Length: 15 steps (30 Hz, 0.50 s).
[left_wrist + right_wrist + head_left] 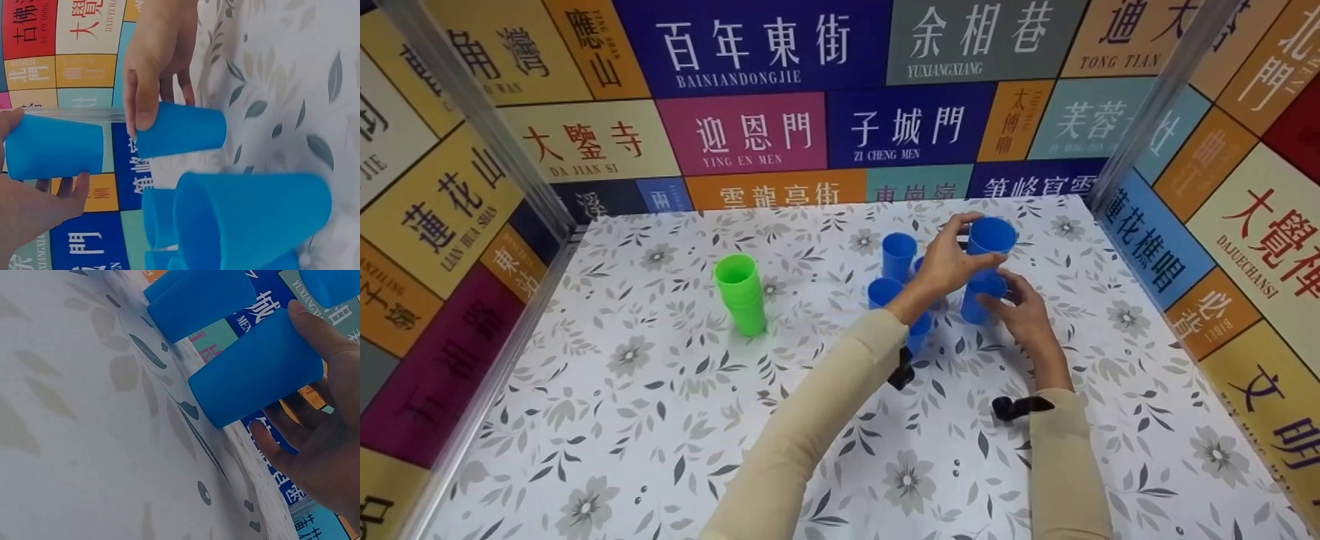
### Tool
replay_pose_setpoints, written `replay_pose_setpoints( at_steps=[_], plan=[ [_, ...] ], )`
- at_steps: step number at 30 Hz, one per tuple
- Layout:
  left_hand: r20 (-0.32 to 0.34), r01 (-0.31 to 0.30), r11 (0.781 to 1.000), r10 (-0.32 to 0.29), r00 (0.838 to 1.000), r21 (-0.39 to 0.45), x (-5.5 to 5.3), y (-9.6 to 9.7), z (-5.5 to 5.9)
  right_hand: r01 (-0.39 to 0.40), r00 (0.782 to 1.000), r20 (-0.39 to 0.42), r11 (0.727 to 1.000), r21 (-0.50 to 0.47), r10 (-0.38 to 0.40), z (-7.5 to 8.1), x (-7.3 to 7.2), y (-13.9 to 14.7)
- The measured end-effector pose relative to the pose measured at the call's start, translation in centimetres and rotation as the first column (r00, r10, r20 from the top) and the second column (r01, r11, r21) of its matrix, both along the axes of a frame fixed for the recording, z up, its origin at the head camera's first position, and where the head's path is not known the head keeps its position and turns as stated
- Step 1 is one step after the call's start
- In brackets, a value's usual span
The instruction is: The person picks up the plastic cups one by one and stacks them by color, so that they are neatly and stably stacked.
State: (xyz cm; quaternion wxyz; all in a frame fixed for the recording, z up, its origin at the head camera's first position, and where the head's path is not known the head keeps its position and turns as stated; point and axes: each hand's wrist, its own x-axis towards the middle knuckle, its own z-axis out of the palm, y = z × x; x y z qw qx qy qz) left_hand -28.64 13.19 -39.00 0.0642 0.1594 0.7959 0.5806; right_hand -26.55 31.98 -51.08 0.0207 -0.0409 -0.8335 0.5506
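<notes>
My left hand (945, 261) grips a blue cup (992, 238) and holds it in the air, thumb on one side and fingers on the other. Just below it, my right hand (1026, 311) holds a second blue cup (976, 301) near its rim. A gap separates these two cups in the left wrist view, where the upper cup (56, 147) and the lower cup (185, 130) both show. From the right wrist, the lower cup (259, 368) appears upright with its base at or close to the tabletop; whether it touches I cannot tell.
Left of my hands several more blue cups (898, 259) stand close together, partly hidden by my left arm. Farther left is a stack of green cups (744, 298). A leaf-patterned cloth (607, 420) covers the table, with sign-printed walls (750, 135) around it.
</notes>
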Motion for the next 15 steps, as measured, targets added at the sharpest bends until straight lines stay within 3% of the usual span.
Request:
replay_pose_setpoints(
  at_steps=[15],
  plan=[
    [0.045, -0.053, 0.997, 0.050, 0.998, 0.063, 0.5, 2.5, -2.6, 0.012, 1.000, 0.008, 0.999, 0.032, -0.013, 0.4, 0.2, -0.1]
  ],
)
